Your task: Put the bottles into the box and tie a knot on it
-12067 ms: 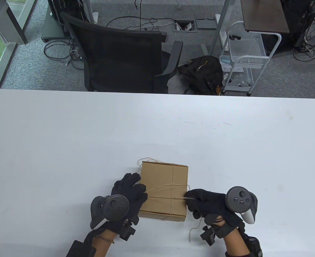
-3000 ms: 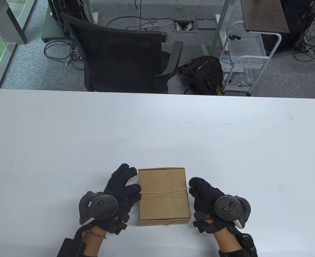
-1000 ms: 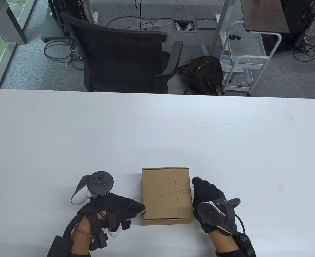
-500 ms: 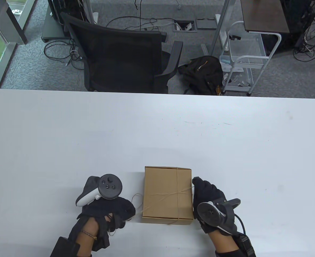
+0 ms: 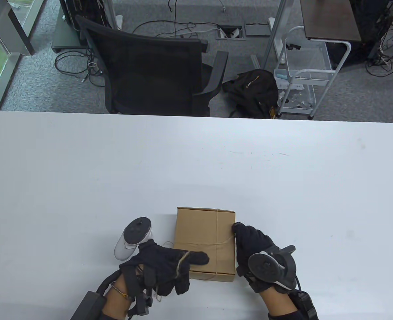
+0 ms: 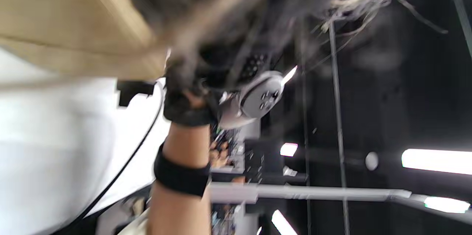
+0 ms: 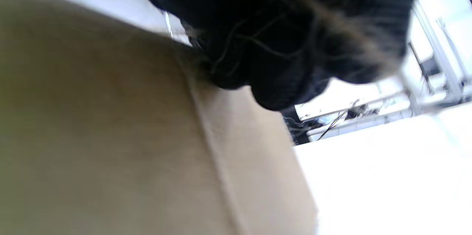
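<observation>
Table view: one closed brown cardboard box point(image 5: 205, 243) wound with one thin tan twine point(image 5: 216, 244), flanked by two black-gloved hands.
Counts: one box, one twine, two hands, no bottles visible. The left hand point(image 5: 164, 265) lies at the box's near-left corner; one straight finger extends over the lid, the other fingers are curled, and twine is wrapped round them. The right hand point(image 5: 255, 245) lies against the box's right side, fingertips at the point where the twine crosses the edge; whether they pinch the twine cannot be told. The box sits between both hands on the white table point(image 5: 83, 173). A black mesh office chair point(image 5: 149, 73) and a white wire trolley point(image 5: 305, 71) stand beyond the table's far edge.
</observation>
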Available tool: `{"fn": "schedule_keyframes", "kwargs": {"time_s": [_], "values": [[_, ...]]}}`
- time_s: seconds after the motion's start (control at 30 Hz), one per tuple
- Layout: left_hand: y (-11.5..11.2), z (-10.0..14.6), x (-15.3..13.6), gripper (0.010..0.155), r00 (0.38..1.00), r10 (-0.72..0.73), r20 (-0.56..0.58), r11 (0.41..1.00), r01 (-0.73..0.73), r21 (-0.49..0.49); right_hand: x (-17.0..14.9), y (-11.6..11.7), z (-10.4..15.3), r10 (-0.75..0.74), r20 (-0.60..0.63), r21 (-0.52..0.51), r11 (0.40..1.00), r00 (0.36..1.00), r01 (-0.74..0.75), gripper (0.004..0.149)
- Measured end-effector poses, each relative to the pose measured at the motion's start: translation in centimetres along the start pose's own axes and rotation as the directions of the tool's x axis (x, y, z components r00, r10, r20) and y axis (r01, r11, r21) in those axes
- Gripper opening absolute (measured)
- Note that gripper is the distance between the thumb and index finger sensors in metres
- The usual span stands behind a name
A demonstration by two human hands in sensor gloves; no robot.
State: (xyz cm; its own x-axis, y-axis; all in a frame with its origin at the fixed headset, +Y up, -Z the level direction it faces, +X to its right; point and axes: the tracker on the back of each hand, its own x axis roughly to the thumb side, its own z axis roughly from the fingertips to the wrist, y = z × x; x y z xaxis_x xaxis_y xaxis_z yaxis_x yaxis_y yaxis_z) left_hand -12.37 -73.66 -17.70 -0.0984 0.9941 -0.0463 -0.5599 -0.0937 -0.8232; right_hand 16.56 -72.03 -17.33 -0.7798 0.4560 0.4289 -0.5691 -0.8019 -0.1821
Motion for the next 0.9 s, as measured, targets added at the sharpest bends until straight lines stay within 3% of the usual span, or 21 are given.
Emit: {"fn": "schedule_keyframes", "kwargs": {"time_s": [0.1, 0.2, 0.27, 0.3, 0.4, 0.47, 0.5, 0.57, 0.7, 0.83, 0.9], "values": [[0.7, 0.4, -0.4, 0.068, 1.0, -0.013, -0.018, 0.999, 0.014, 0.047, -1.7, -1.1, -0.3, -0.296, -0.073, 0.123, 0.945, 0.952, 0.303, 0.05], [1.4, 0.9, -0.6, 0.07, 0.996, -0.042, -0.079, 0.988, 0.053, 0.143, -3.0, -1.7, -0.4, -0.54, -0.1, 0.257, 0.797, 0.836, 0.546, 0.049], [1.7, 1.1, -0.7, 0.07, 0.99, -0.068, -0.12, 0.975, 0.092, 0.205, -3.2, -2.0, -0.4, -0.612, -0.151, 0.368, 0.694, 0.776, 0.619, 0.041], [1.8, 1.1, -0.8, 0.071, 0.989, -0.081, -0.126, 0.975, 0.105, 0.194, -3.1, -2.2, -0.4, -0.609, -0.141, 0.406, 0.684, 0.781, 0.607, 0.038], [1.8, 1.2, -0.8, 0.072, 0.983, -0.091, -0.158, 0.969, 0.125, 0.214, -2.4, -2.7, -0.4, -0.4, -0.123, 0.454, 0.791, 0.908, 0.41, 0.032], [1.7, 1.2, -0.8, 0.072, 0.973, -0.113, -0.2, 0.962, 0.158, 0.224, -1.4, -2.3, -0.2, -0.085, -0.071, 0.507, 0.855, 0.994, 0.11, 0.037], [1.7, 1.2, -0.8, 0.072, 0.97, -0.131, -0.207, 0.959, 0.177, 0.221, -1.0, -1.9, -0.2, 0.037, -0.047, 0.532, 0.847, 0.998, -0.007, 0.039], [1.6, 1.1, -1.0, 0.072, 0.963, -0.129, -0.237, 0.962, 0.179, 0.204, -0.4, -0.7, -0.3, 0.191, -0.053, 0.58, 0.805, 0.98, -0.126, 0.045], [1.5, 1.0, -1.2, 0.074, 0.944, -0.163, -0.287, 0.95, 0.229, 0.213, 0.2, 1.4, -0.8, 0.352, -0.103, 0.57, 0.787, 0.93, -0.235, 0.048], [1.3, 0.8, -1.2, 0.075, 0.923, -0.173, -0.343, 0.949, 0.249, 0.194, 0.3, 1.6, -1.1, 0.469, -0.314, 0.329, 0.869, 0.825, -0.369, 0.052], [1.2, 0.6, -1.0, 0.076, 0.91, -0.217, -0.353, 0.942, 0.29, 0.169, 0.2, 1.1, -1.7, 0.53, -0.301, 0.266, 0.845, 0.793, -0.464, 0.056]]}}
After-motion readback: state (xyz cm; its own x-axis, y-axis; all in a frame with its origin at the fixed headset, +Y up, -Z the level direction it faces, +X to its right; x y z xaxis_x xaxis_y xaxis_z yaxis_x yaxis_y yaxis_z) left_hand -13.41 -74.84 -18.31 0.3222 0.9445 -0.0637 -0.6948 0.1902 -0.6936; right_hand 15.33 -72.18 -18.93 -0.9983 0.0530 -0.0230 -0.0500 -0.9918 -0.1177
